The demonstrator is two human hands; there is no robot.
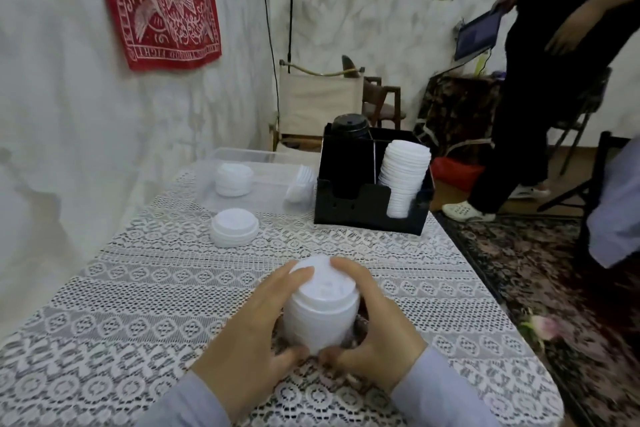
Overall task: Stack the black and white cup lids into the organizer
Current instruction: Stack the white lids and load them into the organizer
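Observation:
A tall stack of white lids point(322, 305) stands on the lace tablecloth near me. My left hand point(256, 326) and my right hand point(377, 326) wrap round it from both sides, thumbs meeting at its base. The black organizer point(367, 208) stands further back; its right slot holds a leaning stack of white lids point(403, 177) and its left slot holds black lids point(349, 126). A shorter stack of white lids point(234, 227) sits on the cloth to the left.
A clear plastic bin point(242, 156) behind the short stack holds more white lids point(232, 178). The table's right edge point(485, 274) drops to a patterned rug. A person in black point(540, 87) stands at the right holding a tablet. Chairs stand behind the table.

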